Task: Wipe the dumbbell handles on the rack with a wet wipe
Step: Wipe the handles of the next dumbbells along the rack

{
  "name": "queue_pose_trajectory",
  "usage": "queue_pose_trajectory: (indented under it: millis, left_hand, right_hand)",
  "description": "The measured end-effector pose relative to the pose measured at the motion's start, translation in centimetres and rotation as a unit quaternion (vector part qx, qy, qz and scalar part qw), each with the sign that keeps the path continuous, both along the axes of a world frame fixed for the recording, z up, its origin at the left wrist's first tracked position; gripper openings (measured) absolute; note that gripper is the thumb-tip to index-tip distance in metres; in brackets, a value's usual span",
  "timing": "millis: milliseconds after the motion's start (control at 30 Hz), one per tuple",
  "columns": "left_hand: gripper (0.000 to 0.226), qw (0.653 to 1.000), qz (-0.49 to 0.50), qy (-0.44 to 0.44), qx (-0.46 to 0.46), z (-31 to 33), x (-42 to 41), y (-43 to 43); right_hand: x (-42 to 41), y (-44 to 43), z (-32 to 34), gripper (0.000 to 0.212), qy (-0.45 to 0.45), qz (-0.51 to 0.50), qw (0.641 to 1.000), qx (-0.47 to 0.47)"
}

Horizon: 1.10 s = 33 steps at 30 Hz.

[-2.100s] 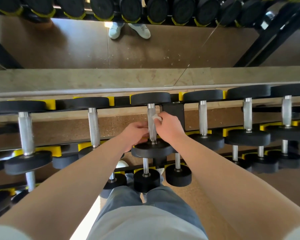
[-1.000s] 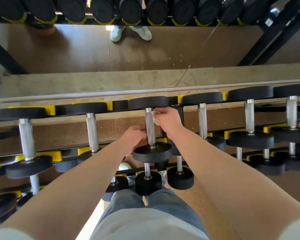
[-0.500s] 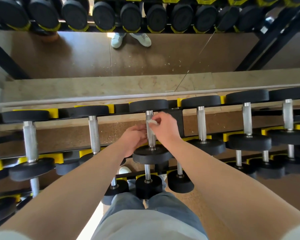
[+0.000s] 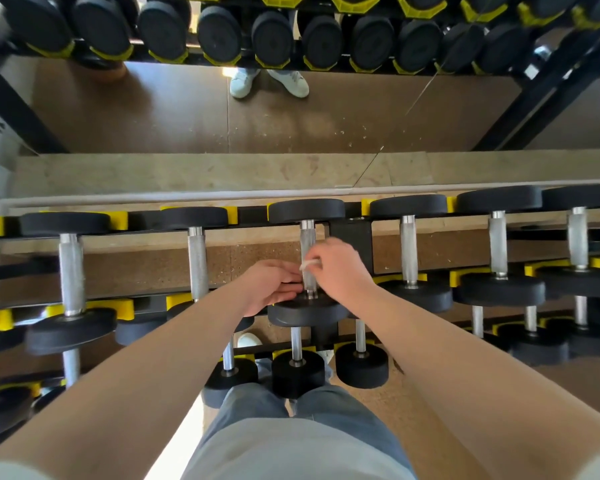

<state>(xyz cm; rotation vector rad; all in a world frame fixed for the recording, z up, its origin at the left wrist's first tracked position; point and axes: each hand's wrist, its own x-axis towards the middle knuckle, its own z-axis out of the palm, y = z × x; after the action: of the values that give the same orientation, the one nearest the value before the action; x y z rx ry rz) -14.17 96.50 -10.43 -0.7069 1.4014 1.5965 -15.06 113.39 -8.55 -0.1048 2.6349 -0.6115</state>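
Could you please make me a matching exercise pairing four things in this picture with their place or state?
1 wet wipe
2 left hand
3 dumbbell handle
4 shoes

A silver, between black heads
B white pair, top of view
C pinched in right hand
D fingers touching the handle's near end

Pairs: 1-C, 2-D, 3-A, 4-B

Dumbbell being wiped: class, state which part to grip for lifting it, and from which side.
Grip the knurled handle mid-span, from above: it is slim, textured and exposed on top, while the wide black heads rest on the rack.
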Motion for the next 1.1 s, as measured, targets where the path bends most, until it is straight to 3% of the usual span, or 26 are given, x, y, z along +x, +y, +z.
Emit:
queue_pose_trajectory:
  millis: [100,267,400,467,533,600,833,933,1000,1067,1100]
  left_hand:
    - [0.020,1.000,-0.001,0.008,-0.002,0.2,0.0,0.2]
    - [0.020,0.998,0.058,0.020,0.026,0.3,-0.3,0.7]
    - [0.014,0.988,0.143,0.037,0.049,-0.3,-0.7,0.6]
    - [0.008,0.984,0.168,0.059,0.016,-0.7,-1.4,0.8]
    - [0.014,0.978,0.159,0.101,-0.086,-1.2,-2.3,1.3]
    - [0.018,0.968,0.133,0.134,-0.168,-1.4,-2.8,1.7]
    - [0.006,0.959,0.038,0.198,-0.201,-1.2,-1.6,3.0]
    - [0.014,0.949,-0.131,0.179,-0.225,-1.5,-0.9,1.7]
    - [0.021,0.904,-0.305,0.185,-0.235,-1.2,-0.3,1.2]
    - [0.018,0.880,-0.357,0.194,-0.248,-1.2,-0.3,1.3]
    - [0.011,0.893,-0.332,0.183,-0.243,-1.4,-0.5,1.3]
  right_hand:
    - [-0.8,0.1,0.0,0.016,0.062,-0.201,0.974,-0.079]
    - [0.4,-0.6,0.7,0.025,-0.044,-0.137,0.980,-0.136]
    - [0.9,-0.2,0.2,0.026,-0.077,-0.179,0.962,-0.190]
    - [1.1,0.2,-0.1,0.026,-0.081,-0.189,0.960,-0.189]
    - [1.4,0.6,-0.4,0.026,-0.072,-0.210,0.959,-0.177]
    - [1.5,1.0,-0.6,0.026,-0.068,-0.243,0.953,-0.170]
    - [2.0,1.7,-1.2,0.026,-0.106,-0.241,0.952,-0.155]
    - [2.4,1.6,-1.6,0.025,-0.129,-0.232,0.953,-0.149]
    - [2.5,1.5,-1.7,0.022,-0.136,-0.234,0.951,-0.146]
    - [2.5,1.4,-1.8,0.020,-0.140,-0.237,0.951,-0.142]
    - [2.4,1.4,-1.7,0.019,-0.143,-0.238,0.950,-0.140]
